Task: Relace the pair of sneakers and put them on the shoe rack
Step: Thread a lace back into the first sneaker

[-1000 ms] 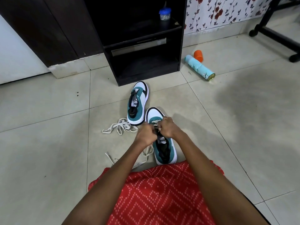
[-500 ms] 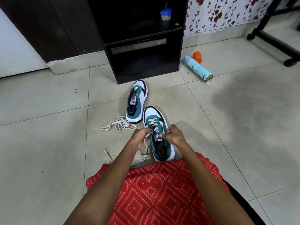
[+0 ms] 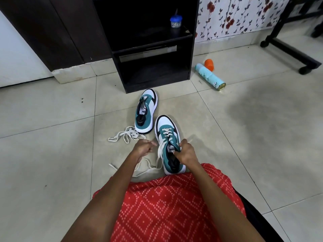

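Sneakers in teal, white and black sit on the pale tiled floor [image 3: 52,154]. A small clear jar with a blue lid [image 3: 176,20] stands on a shelf of the black wooden shoe rack [image 3: 152,49]; its contents are unreadable. The right hand [image 3: 186,151] pinches the near sneaker [image 3: 170,145] at its tongue, marked PUMA. At nine o'clock, the left hand [image 3: 142,148] is clenched around its cream lace [image 3: 160,151]. The far unlaced sneaker [image 3: 146,111] lies at eleven o'clock, a loose cream lace [image 3: 125,136] beside it.

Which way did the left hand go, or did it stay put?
Yes. The left hand slid left: earlier over the near sneaker and its laces, now beside it, nearer the loose lace.
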